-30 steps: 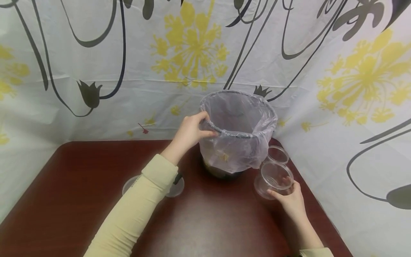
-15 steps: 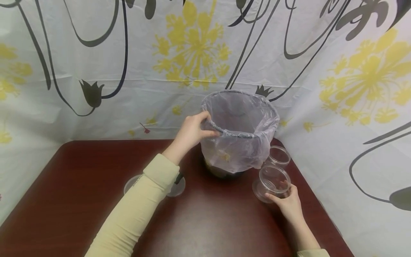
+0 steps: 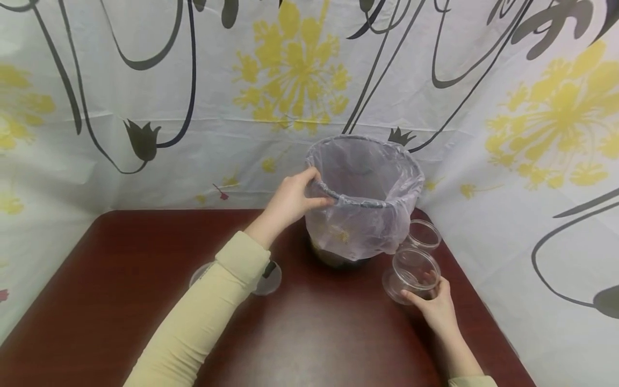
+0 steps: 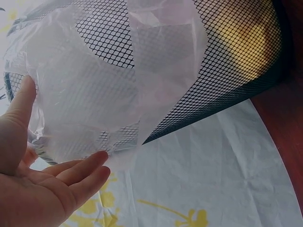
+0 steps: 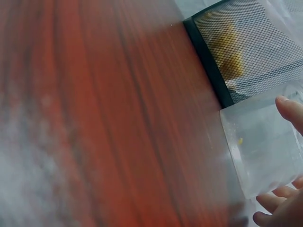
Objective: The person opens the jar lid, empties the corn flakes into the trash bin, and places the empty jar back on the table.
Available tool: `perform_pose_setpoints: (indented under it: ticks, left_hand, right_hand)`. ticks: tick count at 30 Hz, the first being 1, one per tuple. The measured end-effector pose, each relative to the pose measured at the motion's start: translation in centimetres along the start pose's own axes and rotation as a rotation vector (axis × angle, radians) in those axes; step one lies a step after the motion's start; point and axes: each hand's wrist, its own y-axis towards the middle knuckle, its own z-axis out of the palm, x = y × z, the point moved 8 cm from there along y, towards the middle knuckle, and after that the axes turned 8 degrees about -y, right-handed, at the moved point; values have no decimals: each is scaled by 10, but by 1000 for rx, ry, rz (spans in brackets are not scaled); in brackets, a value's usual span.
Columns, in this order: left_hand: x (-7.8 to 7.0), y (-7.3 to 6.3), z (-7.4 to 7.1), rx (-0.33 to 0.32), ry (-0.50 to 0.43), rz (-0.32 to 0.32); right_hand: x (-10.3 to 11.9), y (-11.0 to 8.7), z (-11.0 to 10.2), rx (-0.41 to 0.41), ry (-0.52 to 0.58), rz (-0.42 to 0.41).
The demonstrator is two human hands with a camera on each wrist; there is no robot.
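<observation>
A black mesh wastebasket [image 4: 232,52], lined with a translucent plastic bag [image 3: 360,231], stands on the table and shows yellowish contents through its mesh. My left hand [image 3: 295,198] grips its bag-covered rim on the near left side, thumb and fingers on either side of the edge. To the right of the basket, my right hand [image 3: 435,309] holds a clear round jar [image 3: 413,277] low over or on the table. In the right wrist view the thumb and fingers lie on opposite sides of that jar [image 5: 258,142], beside the basket's dark base.
Another clear round container [image 3: 425,235] stands behind the held jar, partly hidden. Clear discs [image 3: 272,280] lie left of the basket, partly covered by my left sleeve [image 3: 208,306]; a dark piece rests on one. Patterned cloth [image 3: 203,107] surrounds the dark red table [image 3: 145,252].
The jar in my right hand has shifted slightly left and toward me. My left hand keeps its grip on the rim. The head view has drifted slightly left.
</observation>
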Motion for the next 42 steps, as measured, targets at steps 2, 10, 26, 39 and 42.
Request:
perform_pose_setpoints:
  ticks: [2, 10, 26, 39, 42]
  left_hand:
    - [2, -1, 1, 9, 2, -9]
    - [5, -7, 4, 34, 2, -15]
    - [20, -38, 1, 88, 33, -70]
    - [47, -83, -28, 85, 170, -57]
    - [53, -93, -37, 69, 193, -65]
  right_hand:
    - [-1, -1, 0, 4, -5, -1]
    - [-2, -2, 1, 3, -8, -8]
    - [12, -1, -12, -4, -211, -79]
    - [52, 6, -42, -68, -295, -243]
    - [64, 9, -48, -77, -319, -306]
